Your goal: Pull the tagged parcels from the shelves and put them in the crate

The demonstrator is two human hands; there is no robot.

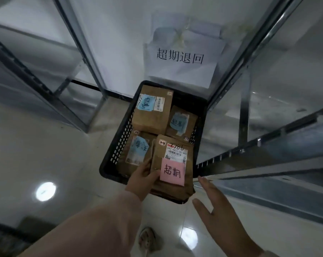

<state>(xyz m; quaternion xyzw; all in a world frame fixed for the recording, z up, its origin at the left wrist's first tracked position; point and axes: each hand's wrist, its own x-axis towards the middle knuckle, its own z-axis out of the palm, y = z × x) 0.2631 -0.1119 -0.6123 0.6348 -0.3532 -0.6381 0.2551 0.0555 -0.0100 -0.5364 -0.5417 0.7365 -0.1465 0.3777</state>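
Note:
A black perforated crate [118, 145] stands on the floor against the wall. Inside lie three brown parcels with blue tags: one at the far left [153, 112], one at the far right [182, 121], one at the near left [137, 152]. My left hand [143, 179] grips the left edge of a brown parcel [172, 175] with a pink tag and a white shipping label, holding it over the crate's near right corner. My right hand [215, 210] hovers just right of that parcel, fingers spread, touching nothing.
Metal shelving [268, 141] runs along the right, its edge close to the crate and my right hand. More shelf frames [45, 86] stand at the left. A white paper sign [183, 60] hangs on the wall above the crate. My foot [149, 240] is on the glossy tile floor.

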